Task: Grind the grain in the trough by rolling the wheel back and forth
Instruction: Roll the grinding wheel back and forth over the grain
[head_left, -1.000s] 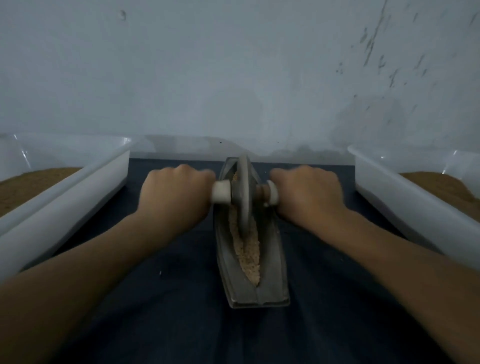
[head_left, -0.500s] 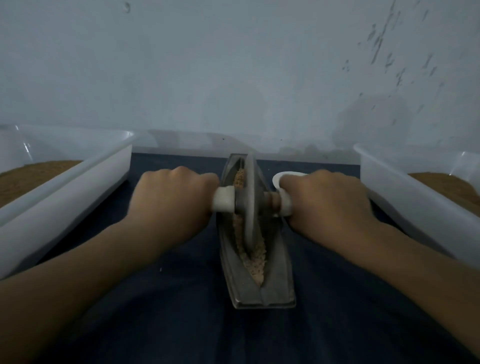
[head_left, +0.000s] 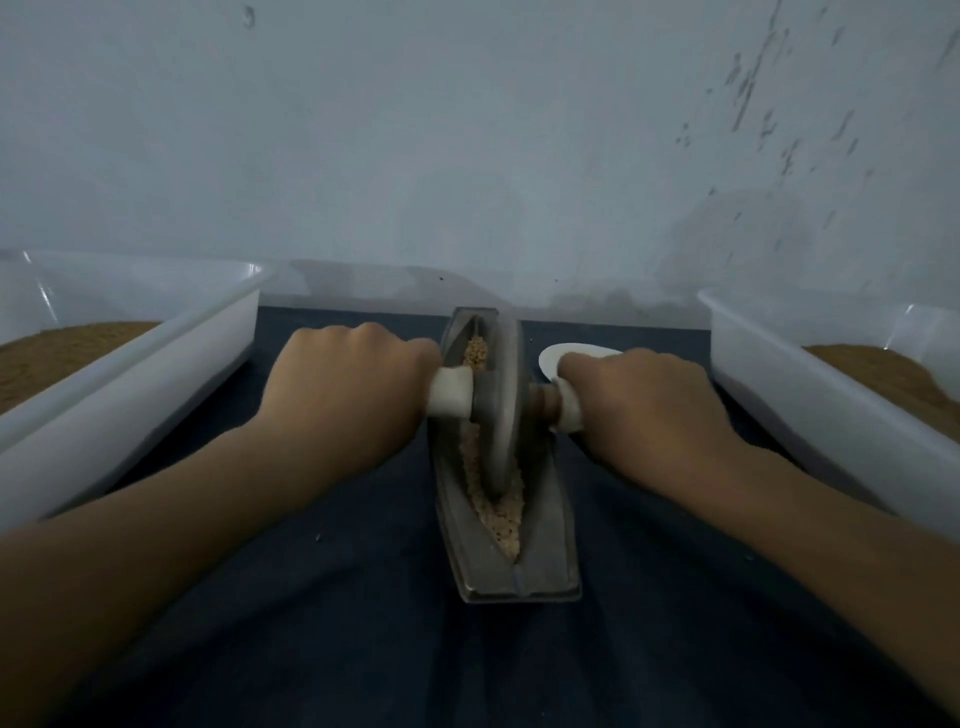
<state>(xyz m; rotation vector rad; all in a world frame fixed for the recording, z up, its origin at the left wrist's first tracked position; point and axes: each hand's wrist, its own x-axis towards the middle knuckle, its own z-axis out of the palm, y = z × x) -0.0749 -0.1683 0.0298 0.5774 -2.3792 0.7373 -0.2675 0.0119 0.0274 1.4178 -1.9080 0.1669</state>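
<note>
A grey metal boat-shaped trough (head_left: 545, 566) lies lengthwise on the dark blue cloth, with pale tan grain (head_left: 501, 519) along its groove. A grey metal wheel (head_left: 501, 410) stands upright in the groove, near the middle of the trough. A white handle (head_left: 451, 397) sticks out on each side of the wheel. My left hand (head_left: 348, 384) is closed around the left handle. My right hand (head_left: 639, 405) is closed around the right handle, hiding most of it. More grain shows at the far end of the groove.
Two white plastic tubs holding brown powder flank the trough, one at the left (head_left: 156, 374) and one at the right (head_left: 810, 395). A small white dish (head_left: 558, 356) lies behind my right hand. A pale wall rises just behind the cloth (head_left: 322, 623).
The wheel has rolled toward me along the trough, from the far end to about the middle. Both hands came back with it. The white dish came into view.
</note>
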